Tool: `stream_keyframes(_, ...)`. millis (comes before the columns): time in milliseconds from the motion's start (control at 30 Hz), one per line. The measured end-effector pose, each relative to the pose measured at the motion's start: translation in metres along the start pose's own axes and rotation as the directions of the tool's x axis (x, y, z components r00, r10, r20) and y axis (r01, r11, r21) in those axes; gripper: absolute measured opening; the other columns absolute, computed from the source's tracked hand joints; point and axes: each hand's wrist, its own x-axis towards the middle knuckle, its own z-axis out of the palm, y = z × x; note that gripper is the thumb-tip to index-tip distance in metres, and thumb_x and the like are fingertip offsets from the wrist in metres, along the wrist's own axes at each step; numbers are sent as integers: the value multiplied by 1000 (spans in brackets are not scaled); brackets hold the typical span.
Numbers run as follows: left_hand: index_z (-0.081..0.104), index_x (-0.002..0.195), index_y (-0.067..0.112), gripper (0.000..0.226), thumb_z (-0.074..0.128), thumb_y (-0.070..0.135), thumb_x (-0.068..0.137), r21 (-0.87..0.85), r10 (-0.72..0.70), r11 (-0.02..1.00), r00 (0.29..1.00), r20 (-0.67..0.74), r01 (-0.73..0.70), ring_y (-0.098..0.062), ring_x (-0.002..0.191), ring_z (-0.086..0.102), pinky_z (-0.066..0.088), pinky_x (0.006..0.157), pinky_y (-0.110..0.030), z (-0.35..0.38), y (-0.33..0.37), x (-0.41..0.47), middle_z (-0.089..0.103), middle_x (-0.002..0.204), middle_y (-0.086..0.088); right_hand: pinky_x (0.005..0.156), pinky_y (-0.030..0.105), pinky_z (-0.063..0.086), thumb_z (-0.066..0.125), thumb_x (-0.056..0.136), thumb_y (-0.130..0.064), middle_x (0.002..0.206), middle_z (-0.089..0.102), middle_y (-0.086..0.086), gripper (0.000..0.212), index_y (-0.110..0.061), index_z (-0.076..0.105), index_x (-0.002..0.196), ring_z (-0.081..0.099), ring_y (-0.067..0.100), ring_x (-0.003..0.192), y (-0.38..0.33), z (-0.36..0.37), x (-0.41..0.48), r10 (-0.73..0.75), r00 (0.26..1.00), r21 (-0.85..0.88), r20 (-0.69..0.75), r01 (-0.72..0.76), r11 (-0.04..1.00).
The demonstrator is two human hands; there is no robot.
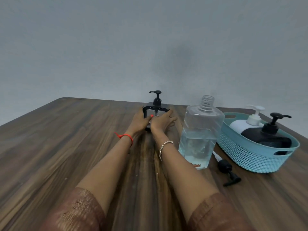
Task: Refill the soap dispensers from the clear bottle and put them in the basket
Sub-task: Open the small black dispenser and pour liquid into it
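**Reaching for the far dispenser as two sit ready in the basket**

Stretching both arms across the wooden worktop (66, 147) and clasping the clear, black-framed dispenser (156, 110) from either side: gripping its left edge with the curled fingers of the left hand (139, 120), wrapping the right hand (162, 121) round its right edge. Holding it upright at the back of the worktop, close to the grey wall (150, 47), with its pump (156, 97) screwed on. Apparently taking a two-handed hold because of the long reach and the boxy shape. Covering its lower half with the hands, so giving no view of how much soap is inside.

Keeping the clear bottle (200, 130) uncapped just right of the right forearm, about half full of pale blue liquid, seemingly ready for the next pour. Leaving a loose pump (229, 170) lying on its side near the bottle and the basket (250, 155), probably set down off the bottle's neck, out of the pouring path.

Already storing two in the teal basket at the right: a white dispenser (245, 124) behind, a black dispenser (266, 134) in front, both tilted, pumps fitted. Seemingly dealing with the third, likely needing bringing closer, unscrewing, filling and placing beside the others. Risking a knock against the open bottle with the right arm on the way back.
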Motion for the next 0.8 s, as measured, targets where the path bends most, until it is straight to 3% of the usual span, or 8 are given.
stream_keyframes(67, 34, 136, -3, 50, 55, 7, 91, -25, -2, 1000, 1000, -20, 2, -16, 120, 43, 31, 90, -12, -6, 6, -10, 48, 130, -11, 90, 44, 41, 50, 89, -2, 141, 22, 17, 56, -15, 29, 139, 33, 35, 121, -4, -4, -12, -21, 1000, -28, 11, 21, 999)
stream_keyframes(133, 36, 134, -5, 52, 58, 9, 90, -5, 0, 1000, 999, -49, 0, -25, 127, 42, 32, 101, -25, -16, 6, -18, 47, 134, -19, 90, 44, 39, 40, 91, 2, 138, 26, 16, 47, -13, 34, 135, 31, 35, 121, -5, -10, -25, -73, 997, -31, 24, 73, 997)
stream_keyframes(200, 43, 130, -3, 47, 61, 10, 88, -17, -3, 1000, 998, -67, 2, -25, 118, 49, 35, 107, -37, -27, 6, -29, 51, 129, -20, 91, 42, 38, 34, 93, 2, 137, 29, 15, 43, -12, 38, 133, 31, 36, 123, -5, -18, -38, -155, 987, -48, 38, 157, 987)
stream_keyframes(267, 46, 126, 2, 42, 61, 8, 87, -119, -21, 993, 997, -80, 12, -16, 101, 53, 42, 101, -38, -36, 8, -43, 55, 117, -13, 89, 38, 36, 33, 95, 0, 137, 32, 15, 41, -11, 39, 134, 30, 36, 124, -7, -27, -52, -232, 971, -71, 54, 236, 969)
stream_keyframes(433, 36, 128, 11, 53, 64, 5, 84, -355, -65, 934, 996, -57, 40, -16, 95, 56, 49, 78, -23, -53, 22, -73, 56, 111, -6, 77, 24, 21, 35, 97, -2, 132, 36, 14, 38, -10, 39, 134, 35, 33, 121, -10, -53, -87, -337, 935, -56, 111, 345, 937)
stream_keyframes(567, 41, 112, 12, 45, 68, -1, 78, -408, -67, 912, 997, -46, 42, -8, 83, 59, 51, 71, -18, -60, 39, -91, 60, 94, 3, 83, 26, 29, 37, 98, -9, 131, 38, 14, 37, -7, 36, 135, 40, 30, 119, -10, -85, -106, -422, 884, -96, 201, 447, 890)
stream_keyframes(700, 53, 107, 3, 40, 73, -1, 72, -399, -75, 914, 997, 3, 70, -17, 80, 62, 51, 61, -18, -63, 45, -108, 63, 88, -3, 85, 33, 38, 45, 90, -26, 117, 48, 9, 32, -6, 47, 116, 46, 22, 106, -12, -115, -106, -437, 830, -220, 346, 524, 823)
stream_keyframes(800, 57, 94, 7, 31, 76, 1, 70, -395, -65, 916, 998, 20, 68, -20, 81, 64, 53, 69, -23, -61, 49, -119, 66, 86, -5, 85, 35, 44, 54, 86, -39, 110, 53, 5, 40, -8, 54, 111, 51, 21, 104, -19, -130, -105, -461, 809, -165, 365, 544, 823)
